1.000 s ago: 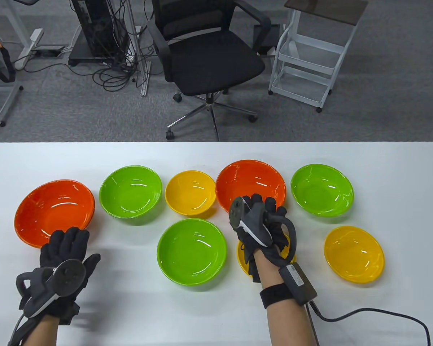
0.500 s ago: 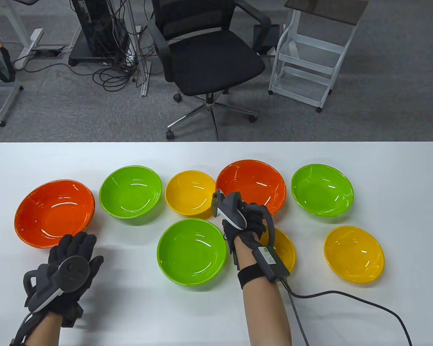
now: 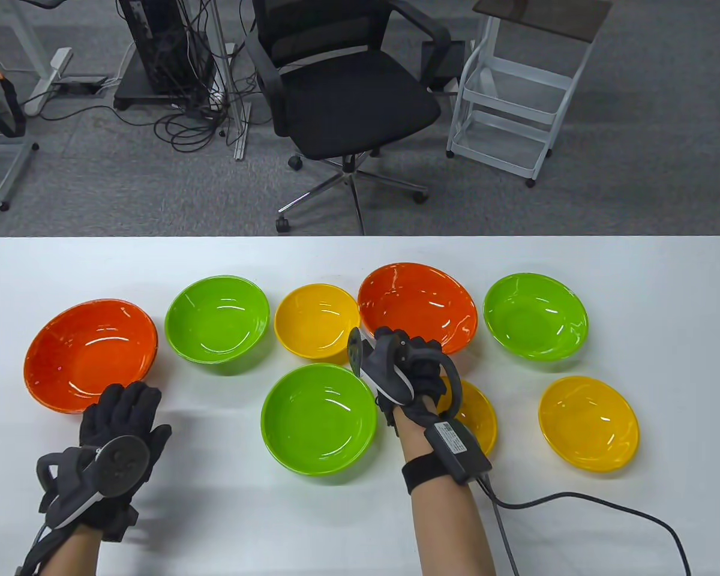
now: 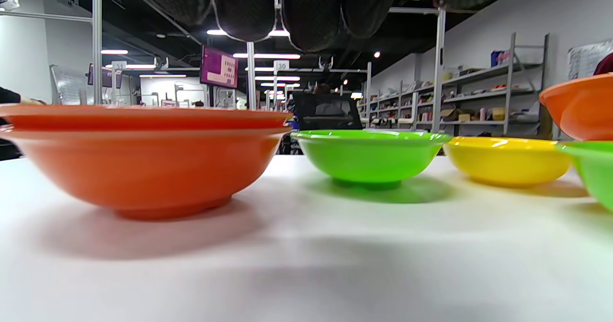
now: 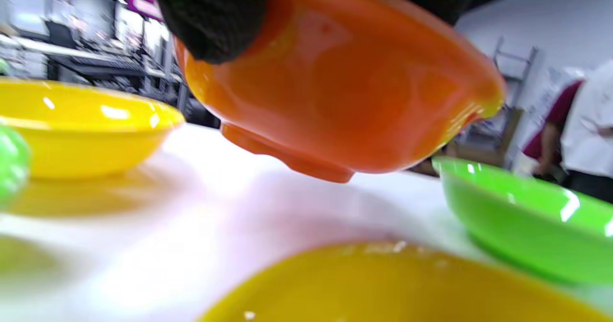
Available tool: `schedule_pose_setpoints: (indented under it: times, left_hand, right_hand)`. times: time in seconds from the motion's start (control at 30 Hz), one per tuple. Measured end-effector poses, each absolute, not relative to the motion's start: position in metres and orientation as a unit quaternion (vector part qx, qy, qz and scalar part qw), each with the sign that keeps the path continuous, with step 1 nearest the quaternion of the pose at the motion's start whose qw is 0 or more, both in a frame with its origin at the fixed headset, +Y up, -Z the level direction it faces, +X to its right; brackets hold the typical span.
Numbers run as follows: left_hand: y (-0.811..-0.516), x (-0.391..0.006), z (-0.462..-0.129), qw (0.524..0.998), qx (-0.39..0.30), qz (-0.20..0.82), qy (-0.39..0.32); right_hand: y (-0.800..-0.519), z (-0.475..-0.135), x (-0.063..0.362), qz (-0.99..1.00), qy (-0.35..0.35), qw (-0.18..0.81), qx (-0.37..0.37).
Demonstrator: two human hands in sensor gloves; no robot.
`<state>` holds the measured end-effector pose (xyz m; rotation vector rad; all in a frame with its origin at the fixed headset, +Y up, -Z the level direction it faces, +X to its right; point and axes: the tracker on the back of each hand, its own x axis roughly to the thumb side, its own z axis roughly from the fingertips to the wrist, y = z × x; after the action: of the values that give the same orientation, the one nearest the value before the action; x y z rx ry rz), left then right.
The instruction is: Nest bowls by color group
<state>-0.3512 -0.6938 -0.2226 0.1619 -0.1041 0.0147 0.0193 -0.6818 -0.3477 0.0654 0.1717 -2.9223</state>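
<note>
The right hand (image 3: 411, 372) holds the near edge of the middle orange bowl (image 3: 418, 306). The bowl is tipped up off the white table (image 3: 666, 300), between a yellow bowl (image 3: 317, 321) and a green bowl (image 3: 535, 316). The left hand (image 3: 117, 438) lies flat with fingers spread, just beside the other orange bowl (image 3: 90, 354).
</note>
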Motion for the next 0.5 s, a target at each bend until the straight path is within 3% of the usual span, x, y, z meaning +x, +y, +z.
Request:
schedule_pose_setpoints:
  times: [0.27, 0.5]
  left_hand:
    - [-0.676, -0.327, -0.208, 0.986, 0.126, 0.016, -0.108]
    - [-0.664, -0.302, -0.19, 0.971, 0.17, 0.006, -0.165]
  right_hand:
    - [-0.638, -0.275, -0.004, -0.985, 0.114, 0.091, -0.089]
    - [-0.642, -0.218, -0.051, -0.964, 0.127, 0.105, -0.209]
